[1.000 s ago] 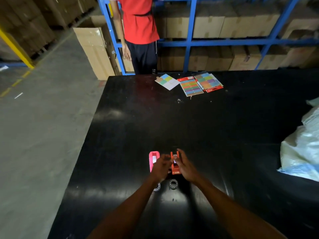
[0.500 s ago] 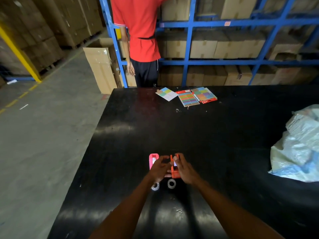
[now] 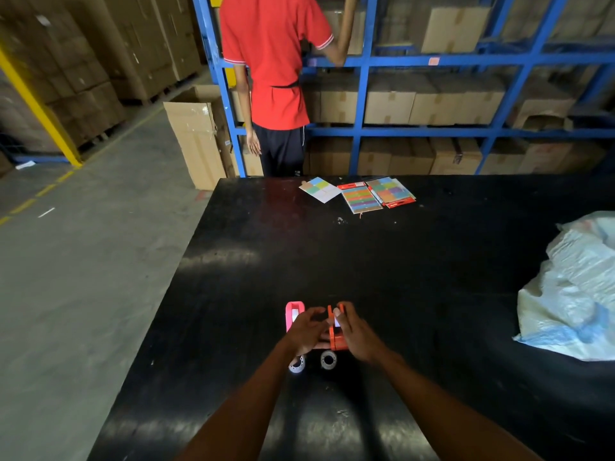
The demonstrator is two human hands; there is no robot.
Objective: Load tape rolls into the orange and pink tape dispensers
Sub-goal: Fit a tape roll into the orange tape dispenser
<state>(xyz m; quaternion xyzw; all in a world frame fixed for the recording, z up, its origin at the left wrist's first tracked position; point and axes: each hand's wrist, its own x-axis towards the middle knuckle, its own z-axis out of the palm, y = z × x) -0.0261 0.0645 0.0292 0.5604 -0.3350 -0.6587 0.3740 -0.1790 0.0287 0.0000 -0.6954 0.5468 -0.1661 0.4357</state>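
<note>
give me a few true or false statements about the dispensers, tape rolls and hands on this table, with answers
1. Both hands are at the orange dispenser. True: the left hand and right hand flank it.
2. The pink dispenser lies right of the orange one. False: it lies to its left.
3. Two tape rolls lie on the black table, nearer the person than the dispensers. True.
4. The left hand grips the pink dispenser. False: it sits beside the pink one, not around it.
5. The white plastic bag is at the table's left edge. False: it is at the right.
</note>
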